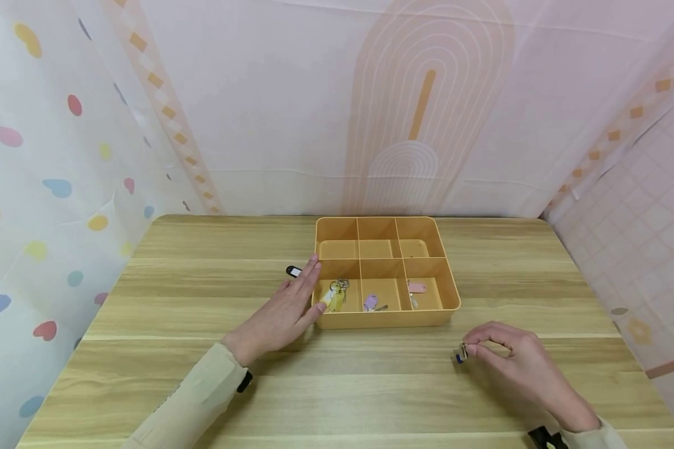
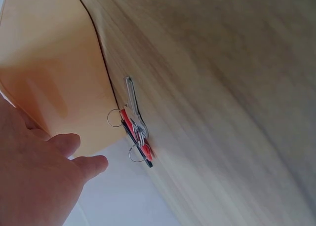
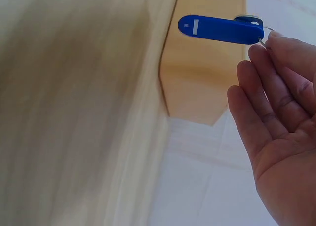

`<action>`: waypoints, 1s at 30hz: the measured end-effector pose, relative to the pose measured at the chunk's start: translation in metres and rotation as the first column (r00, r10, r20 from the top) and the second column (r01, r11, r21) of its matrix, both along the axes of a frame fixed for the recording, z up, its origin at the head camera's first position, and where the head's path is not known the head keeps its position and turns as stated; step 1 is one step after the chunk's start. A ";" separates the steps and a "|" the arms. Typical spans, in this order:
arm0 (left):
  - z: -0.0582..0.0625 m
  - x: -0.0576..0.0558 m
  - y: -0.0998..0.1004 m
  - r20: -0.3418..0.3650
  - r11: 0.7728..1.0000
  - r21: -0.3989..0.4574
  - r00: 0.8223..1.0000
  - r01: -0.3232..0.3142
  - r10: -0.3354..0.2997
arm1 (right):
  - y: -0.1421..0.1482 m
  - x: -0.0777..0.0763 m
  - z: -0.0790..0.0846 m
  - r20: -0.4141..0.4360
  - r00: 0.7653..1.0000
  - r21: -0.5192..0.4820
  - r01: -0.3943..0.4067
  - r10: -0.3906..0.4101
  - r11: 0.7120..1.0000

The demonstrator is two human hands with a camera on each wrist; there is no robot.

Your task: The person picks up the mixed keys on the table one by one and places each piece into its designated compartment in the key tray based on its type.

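Spreading beneath a pair of bare hands, the wooden surface [image 1: 342, 386] is carrying an orange box [image 1: 382, 319] near its far edge, six compartments in two rows. At the box's left side, the left hand [image 1: 281, 318] is resting against the wall with extended fingers, gripping nothing. Over on the other side, the right hand [image 1: 517, 358] is hovering low outside the near right corner, thumb and finger pinching the ring end of a blue tag [image 3: 219, 30].

From that pinch, the box is lying forward and to the left, close by, its wall standing between tag and compartments; any move that way seems to be hinging on clearing the rim. The tag's long axis is running down toward the surface, almost upright; whether the tip is touching, I cannot tell. The right hand is plainly the nearer one.

In the near row, yellow tags [image 1: 338, 300] are lying left, a purple tag [image 1: 371, 302] middle, a pink tag [image 1: 417, 287] right. Just outside the left wall, a black tag [image 1: 292, 272] and a red tag [image 2: 129, 121] are lying together with a key [image 2: 131, 95].
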State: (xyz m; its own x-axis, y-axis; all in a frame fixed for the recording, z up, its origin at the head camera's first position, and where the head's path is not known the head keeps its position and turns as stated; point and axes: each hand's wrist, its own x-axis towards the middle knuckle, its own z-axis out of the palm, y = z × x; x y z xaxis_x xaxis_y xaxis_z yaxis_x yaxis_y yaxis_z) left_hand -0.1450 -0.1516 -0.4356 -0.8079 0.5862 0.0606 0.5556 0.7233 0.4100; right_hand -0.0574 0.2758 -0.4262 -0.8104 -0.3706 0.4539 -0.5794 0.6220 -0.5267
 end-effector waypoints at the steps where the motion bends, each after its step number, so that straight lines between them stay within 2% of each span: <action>1: 0.000 0.000 0.000 0.000 1.000 0.001 1.000 0.000 0.000 | -0.001 0.000 0.001 -0.003 1.000 0.000 0.001 -0.001 1.000; 14: 0.000 0.000 0.000 0.000 1.000 0.002 1.000 -0.002 0.002 | -0.015 -0.007 0.015 -0.003 1.000 -0.030 0.013 -0.013 0.999; 21: 0.000 0.000 0.000 0.005 1.000 0.001 1.000 -0.003 0.003 | -0.022 -0.010 0.022 0.023 1.000 -0.067 0.010 -0.008 0.998; 30: 0.000 0.000 0.000 0.001 1.000 0.002 1.000 0.000 0.000 | -0.031 -0.013 0.029 0.038 0.999 -0.064 0.030 -0.027 0.998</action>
